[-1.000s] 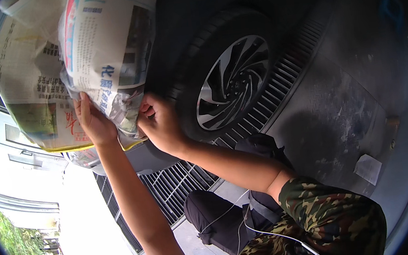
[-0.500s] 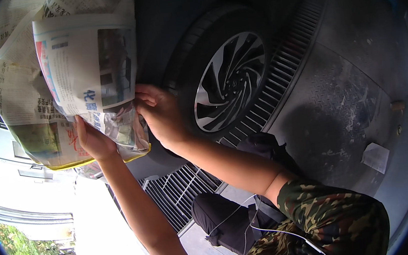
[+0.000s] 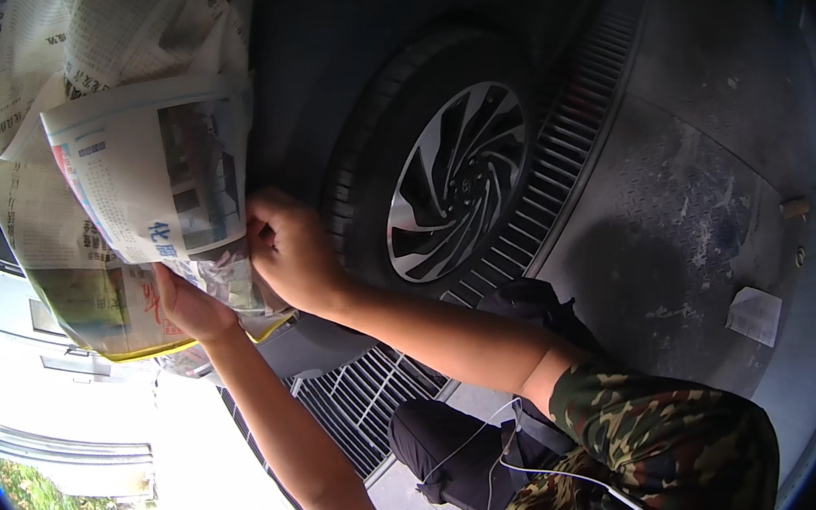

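A loose newspaper sheet with a dark photo panel lies over other newspaper that covers the end of a dark car body. My left hand holds the sheet's lower edge, thumb in front and the other fingers hidden behind the paper. At the sheet's right edge, my right hand is closed in a pinch, its fingertips partly hidden against the paper. Yellow tape runs along the bottom of the newspaper covering, below my left hand.
A car wheel stands right of my right hand. Slatted floor grating runs beneath the car. A white paper piece lies on the grey floor at right. A white cable hangs over my clothes.
The newspaper and both hands sit slightly lower in the picture, with the wheel shifted a little too. My right hand's fingers have curled tighter at the sheet's right edge.
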Demonstrator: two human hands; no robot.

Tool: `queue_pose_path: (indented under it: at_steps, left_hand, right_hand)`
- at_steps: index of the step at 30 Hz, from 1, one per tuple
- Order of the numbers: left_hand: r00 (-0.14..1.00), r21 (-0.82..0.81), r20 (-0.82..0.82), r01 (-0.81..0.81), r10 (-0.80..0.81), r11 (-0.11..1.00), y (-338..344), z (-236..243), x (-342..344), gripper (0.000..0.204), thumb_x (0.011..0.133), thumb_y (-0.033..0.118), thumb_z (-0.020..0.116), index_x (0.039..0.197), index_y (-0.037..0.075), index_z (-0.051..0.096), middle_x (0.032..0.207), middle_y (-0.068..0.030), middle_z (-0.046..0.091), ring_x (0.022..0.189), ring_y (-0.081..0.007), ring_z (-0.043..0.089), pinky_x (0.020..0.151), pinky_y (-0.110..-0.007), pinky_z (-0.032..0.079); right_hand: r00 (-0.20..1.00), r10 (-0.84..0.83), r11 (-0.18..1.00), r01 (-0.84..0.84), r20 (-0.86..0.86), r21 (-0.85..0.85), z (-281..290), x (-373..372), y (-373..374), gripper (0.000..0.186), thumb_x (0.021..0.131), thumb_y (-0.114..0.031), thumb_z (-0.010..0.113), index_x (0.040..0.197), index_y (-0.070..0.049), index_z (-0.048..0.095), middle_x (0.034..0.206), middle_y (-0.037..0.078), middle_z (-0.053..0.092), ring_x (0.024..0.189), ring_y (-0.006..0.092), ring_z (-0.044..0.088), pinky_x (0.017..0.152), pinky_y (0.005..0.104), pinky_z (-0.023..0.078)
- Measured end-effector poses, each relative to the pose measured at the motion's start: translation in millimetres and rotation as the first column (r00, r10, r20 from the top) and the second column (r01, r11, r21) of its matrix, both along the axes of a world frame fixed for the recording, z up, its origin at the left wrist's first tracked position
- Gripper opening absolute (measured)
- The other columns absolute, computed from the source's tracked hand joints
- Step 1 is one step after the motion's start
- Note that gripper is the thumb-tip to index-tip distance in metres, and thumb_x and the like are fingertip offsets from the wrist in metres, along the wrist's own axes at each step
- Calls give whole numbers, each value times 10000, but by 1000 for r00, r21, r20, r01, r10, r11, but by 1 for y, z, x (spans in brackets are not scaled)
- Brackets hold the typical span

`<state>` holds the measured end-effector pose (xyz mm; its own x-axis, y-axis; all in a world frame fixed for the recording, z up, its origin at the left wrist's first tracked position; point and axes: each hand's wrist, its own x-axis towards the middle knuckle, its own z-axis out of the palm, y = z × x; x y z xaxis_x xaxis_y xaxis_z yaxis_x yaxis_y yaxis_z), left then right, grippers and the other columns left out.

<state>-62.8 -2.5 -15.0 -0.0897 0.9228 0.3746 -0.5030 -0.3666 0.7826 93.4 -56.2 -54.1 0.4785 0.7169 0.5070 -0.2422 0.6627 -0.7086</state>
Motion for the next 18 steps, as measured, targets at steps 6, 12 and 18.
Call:
queue_pose_path:
  at_steps: [6, 12, 18]
  left_hand:
    - [999, -2, 14, -35, 35, 999, 3, -3, -6, 524, 1147, 277, 408, 1600, 14, 415, 1579, -135, 533, 1422, -315, 529, 1220, -482, 385]
    - [997, 11, 52, 64, -64, 998, 3, -6, -10, 524, 1117, 250, 465, 1571, -10, 448, 1542, -154, 570, 1388, -314, 564, 1203, -478, 404]
    - [1000, 6, -4, -17, 17, 1000, 2, -5, -5, 523, 1115, 236, 431, 1581, 0, 433, 1559, -154, 552, 1411, -303, 543, 1226, -471, 375]
  right_hand:
    - [934, 224, 966, -251, -279, -64, 12, 28, 7, 273, 972, -18, 637, 1235, 49, 662, 1347, 196, 652, 1092, 239, 719, 961, 377, 578]
    - [628, 590, 786, -589, -508, 184, 39, 61, 13, 366, 1046, -247, 613, 1339, -29, 641, 1252, 77, 719, 1153, 164, 663, 1048, 375, 508]
    - [846, 366, 927, -366, -386, 78, 60, 40, 19, 292, 1044, -261, 678, 1220, -28, 666, 1087, 96, 727, 990, 125, 658, 899, 342, 514]
